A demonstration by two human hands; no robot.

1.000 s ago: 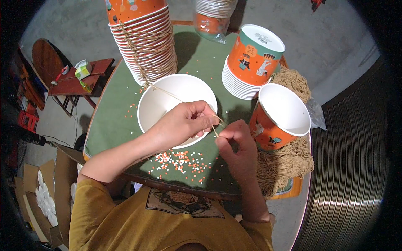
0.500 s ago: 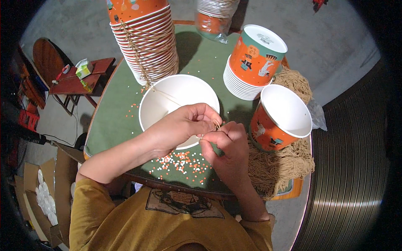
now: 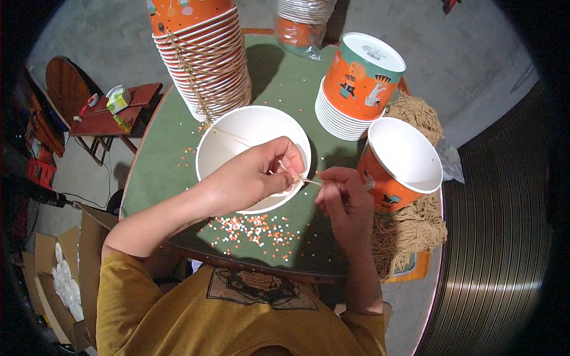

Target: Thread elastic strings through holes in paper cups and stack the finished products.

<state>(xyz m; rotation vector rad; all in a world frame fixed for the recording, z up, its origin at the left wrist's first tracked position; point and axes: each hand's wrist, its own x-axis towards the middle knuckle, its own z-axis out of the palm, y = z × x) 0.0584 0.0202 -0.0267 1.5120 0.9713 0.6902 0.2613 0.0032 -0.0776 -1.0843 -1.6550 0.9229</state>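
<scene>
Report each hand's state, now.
Left hand: closed, holding tan cord.
Right hand: closed, pinching tan cord too.

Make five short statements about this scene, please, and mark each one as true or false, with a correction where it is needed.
1. The left hand and the right hand hold the cord. True.
2. The right tub is upside down. False: its mouth faces up.
3. Orange and white dots lie on the green table. True.
4. The middle tub is orange inside. False: it is white.
5. Tan yarn lies at the table's right side. True.
</scene>
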